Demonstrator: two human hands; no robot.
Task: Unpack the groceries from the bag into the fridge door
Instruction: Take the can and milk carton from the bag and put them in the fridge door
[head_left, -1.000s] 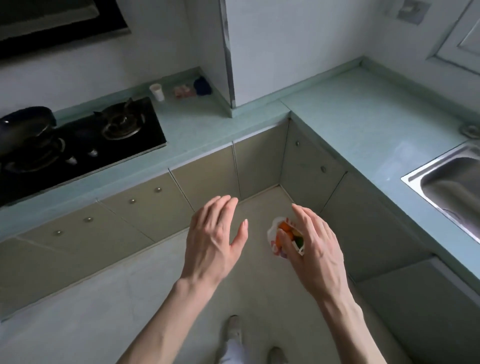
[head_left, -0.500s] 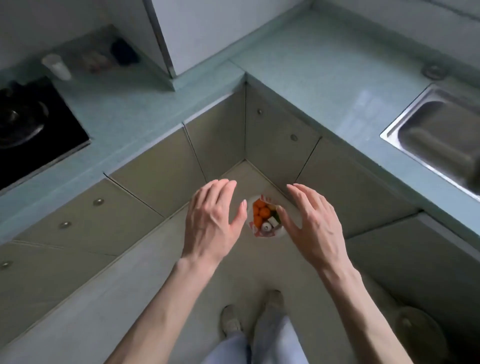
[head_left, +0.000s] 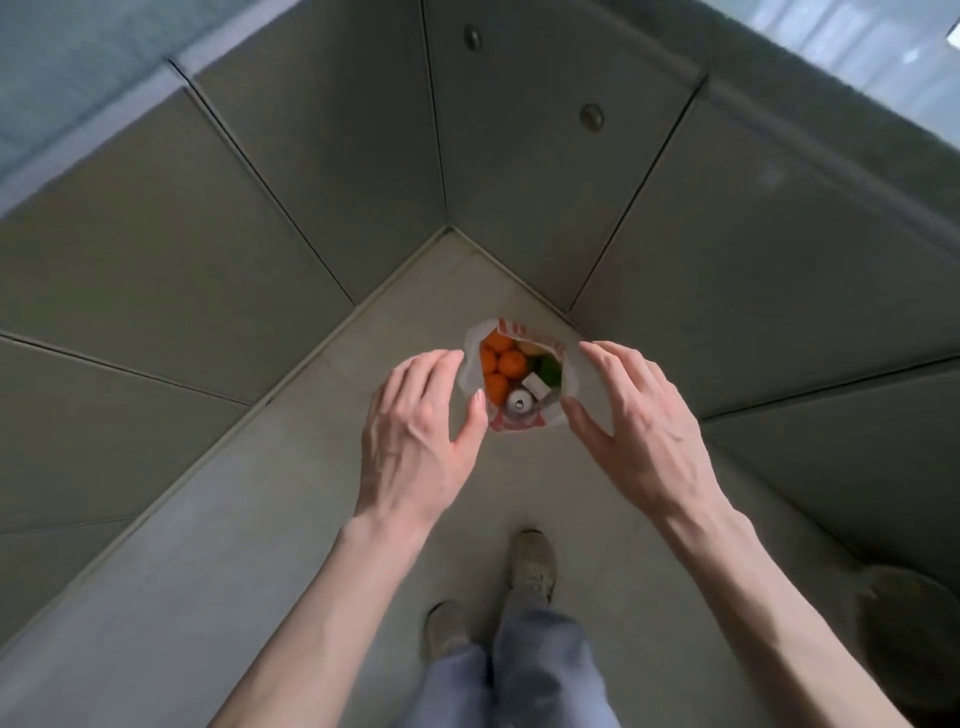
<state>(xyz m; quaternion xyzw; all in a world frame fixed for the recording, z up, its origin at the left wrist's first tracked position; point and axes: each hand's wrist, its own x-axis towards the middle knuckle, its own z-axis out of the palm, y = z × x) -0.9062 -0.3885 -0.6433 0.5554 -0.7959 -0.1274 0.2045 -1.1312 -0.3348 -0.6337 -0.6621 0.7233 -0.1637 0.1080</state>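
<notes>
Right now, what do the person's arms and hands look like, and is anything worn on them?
Both forearms are bare, with no sleeves in view. The left hand and right hand wear no gloves, rings, watch or bracelet. The fingers are long and slender, with short, plain nails.

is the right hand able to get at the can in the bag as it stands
Probably yes. The bag stands open on the floor, and the can sits top-up near its front, with nothing over it. The right hand is open beside the mouth, though how far above is unclear.

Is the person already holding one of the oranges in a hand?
No. Both the left hand and the right hand are open and empty, and the oranges lie in the bag.
</notes>
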